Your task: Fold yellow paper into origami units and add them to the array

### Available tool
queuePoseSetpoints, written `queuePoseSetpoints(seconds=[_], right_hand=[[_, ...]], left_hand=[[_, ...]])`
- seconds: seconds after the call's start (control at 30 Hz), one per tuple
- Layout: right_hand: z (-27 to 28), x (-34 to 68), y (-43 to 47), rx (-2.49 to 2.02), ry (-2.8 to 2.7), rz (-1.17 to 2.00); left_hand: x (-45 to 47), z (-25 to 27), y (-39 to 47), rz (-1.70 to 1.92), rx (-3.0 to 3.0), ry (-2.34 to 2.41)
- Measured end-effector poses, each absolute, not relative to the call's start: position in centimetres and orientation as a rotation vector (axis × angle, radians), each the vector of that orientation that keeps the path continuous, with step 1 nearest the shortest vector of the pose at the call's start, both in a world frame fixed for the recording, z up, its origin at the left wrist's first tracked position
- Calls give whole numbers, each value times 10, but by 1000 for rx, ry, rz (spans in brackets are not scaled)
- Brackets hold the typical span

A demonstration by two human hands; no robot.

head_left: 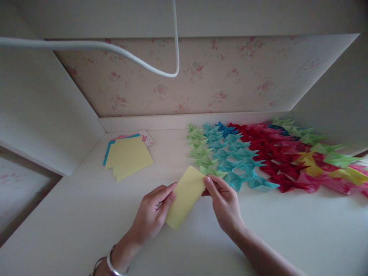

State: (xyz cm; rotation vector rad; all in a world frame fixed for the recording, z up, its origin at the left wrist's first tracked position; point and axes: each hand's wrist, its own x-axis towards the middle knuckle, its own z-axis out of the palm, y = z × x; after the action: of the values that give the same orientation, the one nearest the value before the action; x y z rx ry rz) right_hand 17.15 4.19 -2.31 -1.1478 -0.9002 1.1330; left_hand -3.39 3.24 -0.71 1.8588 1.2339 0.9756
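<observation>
A yellow sheet of paper [186,197], a narrow rectangle in outline, is held tilted above the white desk between both hands. My left hand [155,211] pinches its left edge between thumb and fingers. At the upper right corner my right hand [222,199] grips it, thumb on top and fingers behind. Whether the sheet is folded double I cannot tell. Just beyond the paper lie rows of folded paper cranes, with light green cranes [201,153] nearest and turquoise cranes [235,178] beside them.
Red cranes [264,153], pink cranes and yellow cranes [347,172] continue rightward along the desk [276,234]. A stack of square paper [129,155], yellow on top, lies at the back left. Overhead hangs a white cable [115,49] before the floral back panel [201,82].
</observation>
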Motion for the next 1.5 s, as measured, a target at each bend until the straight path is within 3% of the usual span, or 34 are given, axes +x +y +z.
queuePoseSetpoints(seconds=[0.2,0.63,1.3,1.5], right_hand=[[-21,171,42,-1090,-780,1407],[-19,166,37,-892,-760,1634],[-19,161,32,-1001,-942,1612],[-14,160,31,-969,-1040,1738]], left_hand=[[-32,-7,31,988,1886,1212],[-34,-7,34,1077,1880,1242],[-33,-7,32,1075,1862,1248],[-34,-5,32,1036,1760,1240]])
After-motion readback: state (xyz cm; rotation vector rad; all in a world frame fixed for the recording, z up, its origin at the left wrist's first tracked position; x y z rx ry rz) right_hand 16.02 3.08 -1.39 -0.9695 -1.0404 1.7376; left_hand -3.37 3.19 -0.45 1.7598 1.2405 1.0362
